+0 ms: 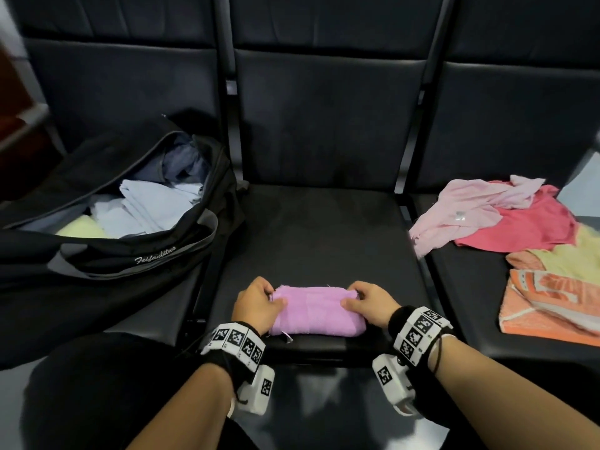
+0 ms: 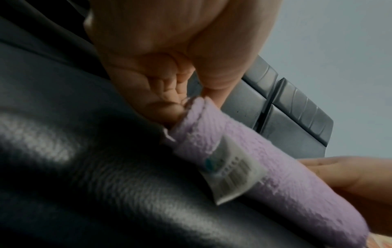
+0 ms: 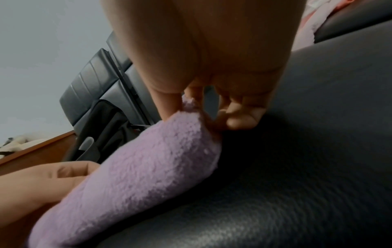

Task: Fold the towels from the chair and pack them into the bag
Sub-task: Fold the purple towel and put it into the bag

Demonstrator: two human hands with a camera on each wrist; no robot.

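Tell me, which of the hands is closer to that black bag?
The left. The left hand pinches the end of the purple towel that faces the black bag; the right hand pinches the far end, towards the loose towels.

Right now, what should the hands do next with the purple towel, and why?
Probably lift the purple towel left into the open bag. It looks fully folded on the seat, and the left hand and right hand already pinch its ends.
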